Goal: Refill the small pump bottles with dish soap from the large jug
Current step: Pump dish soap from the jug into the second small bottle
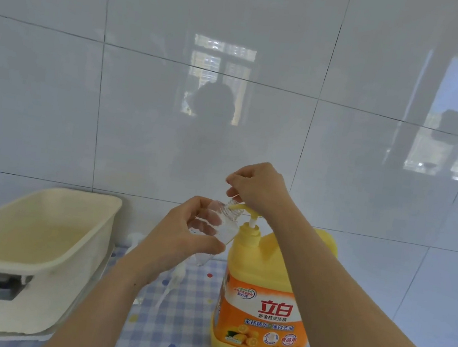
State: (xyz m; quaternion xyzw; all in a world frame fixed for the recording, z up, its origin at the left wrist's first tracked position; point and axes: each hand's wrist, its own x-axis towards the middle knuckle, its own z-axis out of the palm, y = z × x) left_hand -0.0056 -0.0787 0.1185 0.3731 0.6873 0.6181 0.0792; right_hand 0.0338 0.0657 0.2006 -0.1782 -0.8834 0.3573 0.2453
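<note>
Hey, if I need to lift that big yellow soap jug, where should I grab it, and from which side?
Probably by the moulded handle on the rear shoulder of the jug, behind the pump, reaching in from the right. It is partly hidden by the forearm. The body looks wide and smooth, too broad to wrap with one of your hands, and the thin pump stem would likely give.
</note>
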